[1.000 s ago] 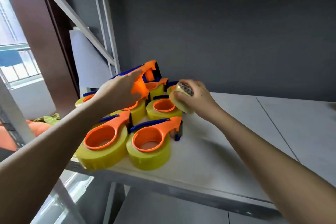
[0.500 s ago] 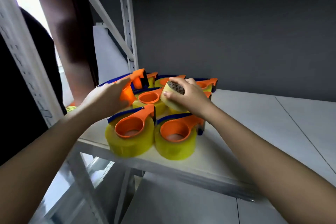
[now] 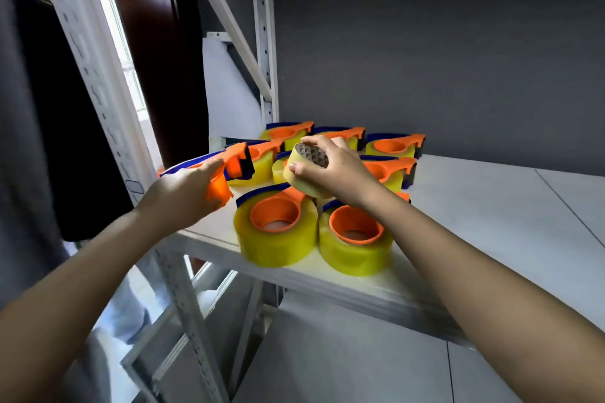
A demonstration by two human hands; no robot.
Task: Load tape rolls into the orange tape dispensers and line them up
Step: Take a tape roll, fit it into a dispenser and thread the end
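My left hand (image 3: 183,196) grips an empty orange tape dispenser (image 3: 226,170) with a blue blade guard, held in the air at the shelf's left end. My right hand (image 3: 337,170) holds a pale yellow tape roll (image 3: 302,170) with a brown cardboard core, just right of that dispenser and above the loaded ones. Several loaded orange dispensers stand in rows on the white shelf (image 3: 491,213); the two nearest are a left one (image 3: 276,226) and a right one (image 3: 355,239).
A grey wall closes the back of the shelf. White steel uprights (image 3: 265,52) and a diagonal brace frame the left side. A lower shelf board (image 3: 327,363) lies below. A person in dark clothes (image 3: 39,127) stands at the far left.
The view has swung left and closer to the shelf. Both hands keep their holds; the roll and the empty dispenser stay close together above the rows.
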